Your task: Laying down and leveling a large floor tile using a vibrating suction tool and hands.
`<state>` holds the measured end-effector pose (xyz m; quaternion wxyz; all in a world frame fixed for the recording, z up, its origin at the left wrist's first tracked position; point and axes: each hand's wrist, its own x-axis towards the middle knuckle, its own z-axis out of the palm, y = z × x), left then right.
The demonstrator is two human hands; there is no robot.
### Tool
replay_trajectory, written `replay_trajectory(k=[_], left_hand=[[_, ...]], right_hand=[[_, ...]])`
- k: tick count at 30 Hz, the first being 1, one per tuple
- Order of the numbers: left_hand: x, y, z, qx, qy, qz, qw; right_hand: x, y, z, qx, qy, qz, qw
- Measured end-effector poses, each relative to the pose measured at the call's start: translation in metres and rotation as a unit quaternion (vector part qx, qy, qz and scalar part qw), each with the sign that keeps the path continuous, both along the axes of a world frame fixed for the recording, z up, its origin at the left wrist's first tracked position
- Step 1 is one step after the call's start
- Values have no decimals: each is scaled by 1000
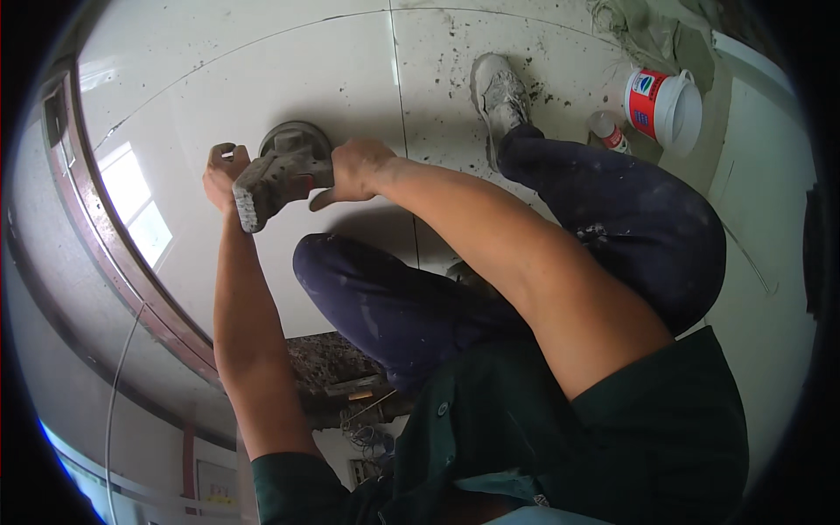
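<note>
A dusty grey handheld tile vibrator (284,171) with a round base rests on the pale glossy floor tile (184,109), left of centre. My right hand (357,168) is closed around its right side, with the thumb pointing down toward me. At its left side my left hand (224,175) has its fingers curled in; the tool's body partly hides where they grip. A battery-like block coated in dried dust juts toward me between my wrists. Part of the round base shows behind the tool's body.
My knees and a dusty shoe (503,96) frame the work spot. To the right stand a white-and-red bucket (669,109) and a clear bottle (607,129). A reddish-brown frame (131,271) borders the tiles on the left. Rough dark ground (328,359) lies past the tile edge near me.
</note>
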<state>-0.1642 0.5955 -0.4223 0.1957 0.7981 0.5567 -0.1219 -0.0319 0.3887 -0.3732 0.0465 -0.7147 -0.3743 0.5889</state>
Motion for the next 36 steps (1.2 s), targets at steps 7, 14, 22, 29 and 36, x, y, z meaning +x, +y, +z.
replay_trajectory(k=[7,14,22,29,36], left_hand=[[5,-2,4,12,-23,-3,1000],[4,-5,5,22,-13,-11,1000],[7,-8,11,36,14,0,999],[5,-7,9,13,6,31,999],[6,-7,7,16,0,24,1000]], right_hand=[[-6,0,-5,1,-26,-17,1000],[-1,7,7,-42,-15,8,999],[-5,9,3,-38,-54,20,998],[-9,8,-5,-25,-74,23,997],[-7,13,-5,-40,-76,34,996]])
